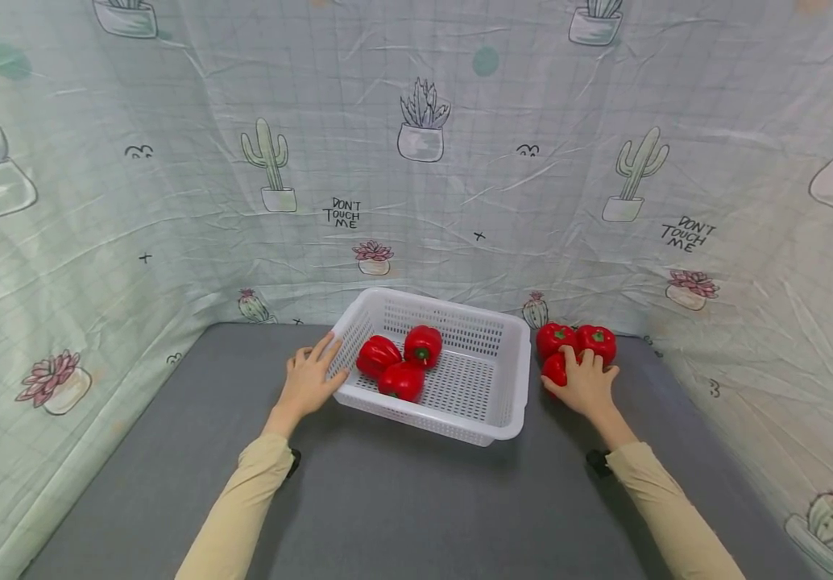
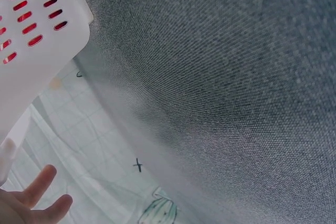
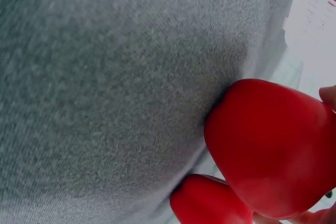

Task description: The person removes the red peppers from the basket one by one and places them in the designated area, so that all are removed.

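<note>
A white perforated plastic basket (image 1: 507, 379) stands in the middle of the table with three red bell peppers (image 1: 404, 380) lying in its left half. At its left rim, my left hand (image 1: 308, 380) has its fingers spread and fairly straight, some against the basket edge. Right of the basket sits a cluster of three more red bell peppers. My right hand (image 1: 585, 385) grips the front bell pepper (image 3: 273, 148) of these, thumb on one side and fingers on the other. Behind it are the back left bell pepper (image 1: 553, 338) and the back right one (image 1: 598, 342).
The grey cloth-covered table (image 1: 416, 507) stretches in front of the basket and to both sides. A patterned curtain (image 1: 460, 201) with cactus drawings hangs around the back and sides, close behind the basket and the peppers.
</note>
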### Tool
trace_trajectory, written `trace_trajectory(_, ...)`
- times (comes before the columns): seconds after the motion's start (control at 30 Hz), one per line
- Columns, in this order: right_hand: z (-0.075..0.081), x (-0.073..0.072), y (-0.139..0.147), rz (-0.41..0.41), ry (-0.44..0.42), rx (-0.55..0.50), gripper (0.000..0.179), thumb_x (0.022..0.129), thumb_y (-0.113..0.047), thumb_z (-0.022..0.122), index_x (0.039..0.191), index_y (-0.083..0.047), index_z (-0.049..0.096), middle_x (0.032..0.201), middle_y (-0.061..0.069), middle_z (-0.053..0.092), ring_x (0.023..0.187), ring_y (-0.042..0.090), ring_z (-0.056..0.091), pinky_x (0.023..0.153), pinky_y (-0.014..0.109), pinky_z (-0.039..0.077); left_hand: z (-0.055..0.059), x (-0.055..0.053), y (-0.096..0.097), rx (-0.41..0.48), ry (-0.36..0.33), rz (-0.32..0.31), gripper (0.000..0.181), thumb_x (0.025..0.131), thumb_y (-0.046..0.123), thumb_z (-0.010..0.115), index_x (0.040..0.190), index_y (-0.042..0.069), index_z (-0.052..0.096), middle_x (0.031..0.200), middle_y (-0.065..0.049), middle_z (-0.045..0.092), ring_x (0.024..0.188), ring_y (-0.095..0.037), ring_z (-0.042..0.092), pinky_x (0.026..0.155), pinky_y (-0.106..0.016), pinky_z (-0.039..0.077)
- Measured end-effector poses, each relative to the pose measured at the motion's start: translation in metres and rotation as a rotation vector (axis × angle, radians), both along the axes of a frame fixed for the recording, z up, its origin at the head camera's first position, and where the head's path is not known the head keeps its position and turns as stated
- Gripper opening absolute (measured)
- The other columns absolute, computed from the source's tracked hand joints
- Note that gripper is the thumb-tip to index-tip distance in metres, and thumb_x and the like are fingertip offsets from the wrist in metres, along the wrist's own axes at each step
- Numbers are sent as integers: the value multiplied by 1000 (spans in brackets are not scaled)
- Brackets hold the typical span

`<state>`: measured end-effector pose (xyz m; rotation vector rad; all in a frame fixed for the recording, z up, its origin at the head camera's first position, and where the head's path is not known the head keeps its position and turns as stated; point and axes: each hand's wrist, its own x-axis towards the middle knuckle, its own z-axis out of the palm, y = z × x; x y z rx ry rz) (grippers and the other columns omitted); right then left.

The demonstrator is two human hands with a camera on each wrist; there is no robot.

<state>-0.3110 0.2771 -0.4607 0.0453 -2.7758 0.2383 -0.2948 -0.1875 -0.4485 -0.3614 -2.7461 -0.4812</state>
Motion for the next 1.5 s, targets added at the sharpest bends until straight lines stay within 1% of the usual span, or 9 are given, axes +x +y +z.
trace_trajectory(0.2,2,2,3,2,-38,-12,69,71,-39,67,122,-6,36,109,32,39,103,49,32,80,70,18,0,0,1,4,-5,0,57,87,40,46,137,12,38,145,-9,28,113,-43,37,87,-59,27)
trace_trajectory(0.37,1,5,4,6,-52,-15,73,69,-39,69,126,-7,34,111,33,38,104,50,31,81,70,19,-1,-1,1,2,-9,2,57,87,40,46,137,12,37,145,-9,28,114,-43,37,87,-58,27)
trace_trajectory(0.63,4,6,5,11,-72,-25,74,70,-40,68,127,-8,34,111,32,38,104,50,30,81,70,18,-1,0,0,10,2,-2,57,87,39,47,137,12,38,145,-9,29,113,-43,37,87,-59,27)
trace_trajectory(0.8,5,7,4,16,-56,-25,74,70,-43,68,126,-9,34,111,32,38,104,49,30,81,70,19,0,0,0,10,0,-2,57,87,38,47,137,12,37,145,-9,29,113,-43,37,87,-59,27)
trace_trajectory(0.93,9,8,2,22,-21,-20,73,70,-44,67,126,-10,35,110,30,38,104,47,31,81,68,19,0,1,0,16,-7,-2,57,87,38,48,137,12,37,145,-10,29,113,-44,37,88,-59,27)
trace_trajectory(1.03,16,11,-1,35,15,-3,72,71,-45,66,127,-10,36,111,28,39,103,46,32,81,67,19,1,1,0,12,-10,1,57,87,38,48,137,12,37,145,-10,29,114,-43,36,88,-59,27)
trace_trajectory(1.13,26,13,-6,56,58,15,71,71,-44,66,126,-10,37,113,28,39,104,46,33,82,66,19,1,1,1,8,-7,0,57,87,38,47,137,12,37,145,-10,28,114,-43,36,88,-59,27)
trace_trajectory(1.3,50,16,-17,104,124,20,69,71,-41,67,126,-12,38,114,26,41,104,45,35,82,65,21,2,1,1,10,-5,-1,57,87,39,47,136,11,38,145,-10,29,114,-43,36,87,-58,27)
trace_trajectory(1.5,78,21,-32,161,180,33,66,73,-40,65,126,-10,41,114,24,46,103,44,39,81,62,24,1,1,1,9,-8,-5,57,87,38,47,136,11,38,145,-10,28,113,-43,37,87,-58,27)
